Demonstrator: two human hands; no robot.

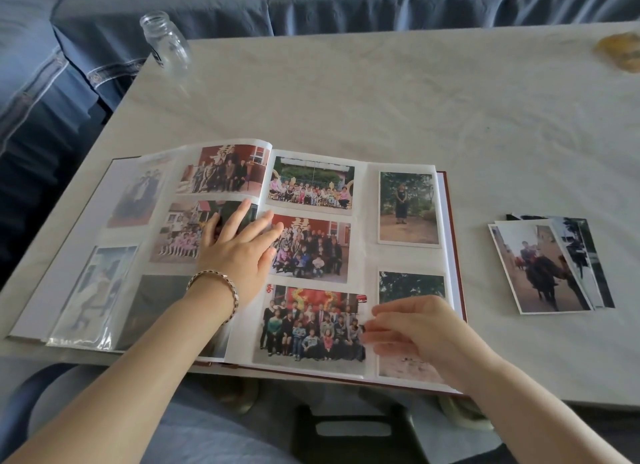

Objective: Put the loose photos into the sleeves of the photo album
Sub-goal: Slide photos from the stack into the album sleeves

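Observation:
The photo album (362, 228) lies open on the white table (381, 100), its sleeves filled with group and portrait photos. My left hand (239, 249) presses flat with straight fingers across the spine, holding the left page down. My right hand (412, 328) hovers blurred over the lower right page, fingers loosely curled beside the bottom group photo (311, 325) and covering part of the lower right portrait photo (410, 287). Whether it holds anything cannot be told. A small stack of loose photos (550, 266) lies on the table to the right of the album.
A clear glass jar (166, 43) stands at the table's far left corner. A yellowish object (620, 50) sits at the far right edge. A blue sofa (104, 31) runs behind and left of the table. A dark stool (353, 432) shows below the near edge.

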